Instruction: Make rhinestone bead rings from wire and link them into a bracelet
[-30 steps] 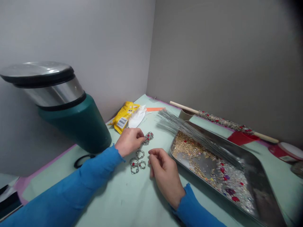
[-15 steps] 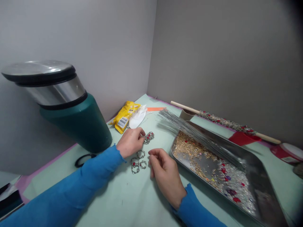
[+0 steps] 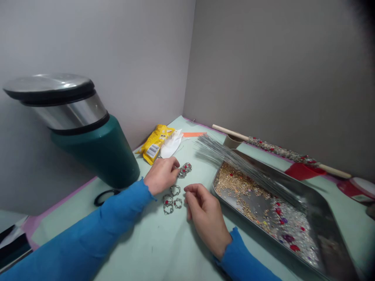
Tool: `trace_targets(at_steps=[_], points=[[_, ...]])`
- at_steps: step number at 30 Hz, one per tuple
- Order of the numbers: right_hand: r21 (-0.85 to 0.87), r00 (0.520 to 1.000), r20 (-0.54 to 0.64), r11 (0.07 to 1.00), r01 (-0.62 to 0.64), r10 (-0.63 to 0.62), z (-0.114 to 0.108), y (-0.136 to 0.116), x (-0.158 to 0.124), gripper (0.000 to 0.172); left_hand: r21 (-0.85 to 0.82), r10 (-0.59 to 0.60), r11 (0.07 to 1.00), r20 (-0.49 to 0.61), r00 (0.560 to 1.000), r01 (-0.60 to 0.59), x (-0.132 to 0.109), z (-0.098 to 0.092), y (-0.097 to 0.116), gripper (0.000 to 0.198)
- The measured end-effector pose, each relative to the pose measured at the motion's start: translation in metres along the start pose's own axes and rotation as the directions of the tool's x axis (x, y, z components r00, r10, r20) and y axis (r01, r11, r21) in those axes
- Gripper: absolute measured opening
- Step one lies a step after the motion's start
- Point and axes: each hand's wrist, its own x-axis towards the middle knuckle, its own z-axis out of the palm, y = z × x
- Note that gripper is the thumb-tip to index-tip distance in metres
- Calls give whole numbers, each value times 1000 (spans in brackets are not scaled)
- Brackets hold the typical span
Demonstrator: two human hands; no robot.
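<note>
A pale green tabletop [image 3: 140,249], edged in pink, is bounded by a light wall [image 3: 117,50] and a darker wall [image 3: 263,78], joined at twelve o'clock from the beaded cluster [image 3: 186,168]. At nine o'clock, right beside that cluster, the left hand [image 3: 162,175] is placed, fingers bent; whether its grip is closed on anything cannot be told. Bead rings [image 3: 166,202] are laid at seven. The right hand [image 3: 206,214] is held at five, fingers curled, its grip likewise unclear. A metal tray [image 3: 334,242] of beads, overlaid by wires [image 3: 228,154], is set at four, a green bottle [image 3: 93,156] at nine, a yellow packet [image 3: 158,138] at ten.
</note>
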Motion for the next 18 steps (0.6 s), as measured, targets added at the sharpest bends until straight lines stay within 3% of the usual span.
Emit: trace_targets(at_steps=[18], points=[[-5,1000,15,1000,21,-21,-1,-2,-1,13,103,7,995,-36,999,-3,0,3,1,14]])
